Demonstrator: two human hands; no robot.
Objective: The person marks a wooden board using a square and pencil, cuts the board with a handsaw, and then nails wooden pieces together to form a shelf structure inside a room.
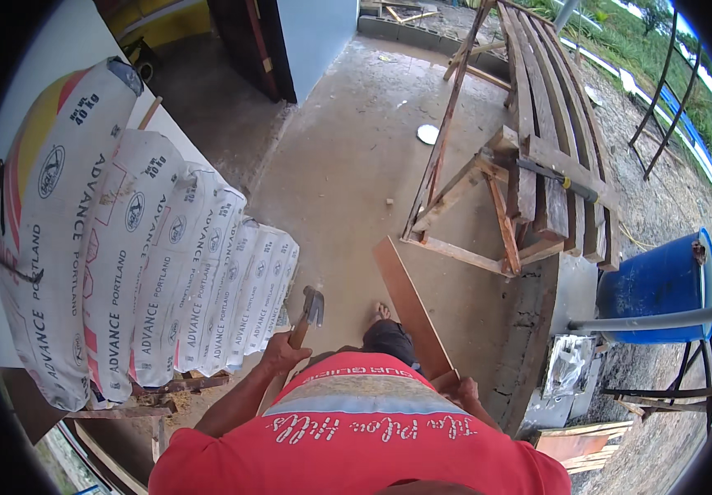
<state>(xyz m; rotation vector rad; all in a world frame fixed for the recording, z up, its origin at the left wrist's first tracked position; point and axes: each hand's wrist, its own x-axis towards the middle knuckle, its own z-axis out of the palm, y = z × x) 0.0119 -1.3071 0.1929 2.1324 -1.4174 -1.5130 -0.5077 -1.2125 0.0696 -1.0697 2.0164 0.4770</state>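
Observation:
My left hand [283, 353] is closed round the wooden handle of a claw hammer [314, 306], its metal head pointing up and away from me. Low on the right, my right hand [465, 391] grips the near end of a long, flat brown board [412, 301]. The board slants away from me to the left, beside my leg and bare foot [381, 311]. My red shirt covers part of both forearms and hides some of the right fingers.
A tall stack of white cement bags [149, 264] rises on the left, on a timber base. Ahead on the right stands a slatted wooden bench [546, 124] with braced legs. A blue drum [653, 289] and grey pipe lie beyond a low concrete wall [529, 346]. A doorway opens far left.

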